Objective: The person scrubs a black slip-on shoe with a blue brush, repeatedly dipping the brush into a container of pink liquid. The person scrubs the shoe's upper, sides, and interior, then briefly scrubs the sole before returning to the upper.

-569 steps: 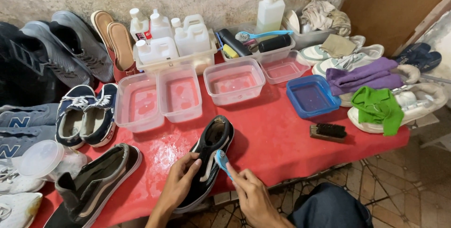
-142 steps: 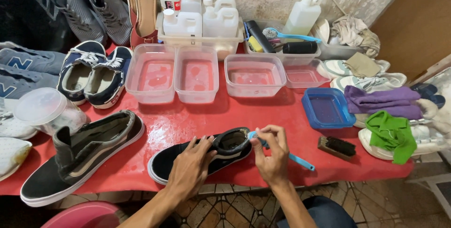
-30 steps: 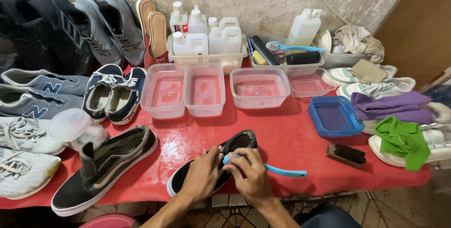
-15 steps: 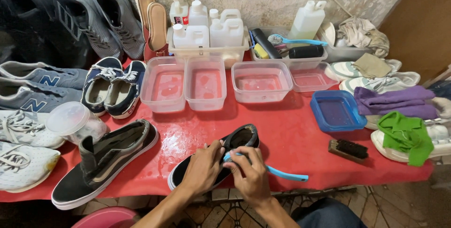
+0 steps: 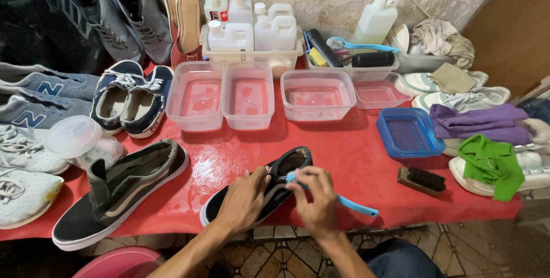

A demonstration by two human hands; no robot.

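Left hand (image 5: 243, 196) grips a black shoe (image 5: 260, 192); right hand (image 5: 317, 200) clenches a blue brush (image 5: 344, 202) against it. White jugs (image 5: 252, 28), one red-labelled, stand in a crate behind.

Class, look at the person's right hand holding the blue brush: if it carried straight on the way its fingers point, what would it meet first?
Most likely the black shoe: the right hand points up-left, brush head already at the shoe's collar.
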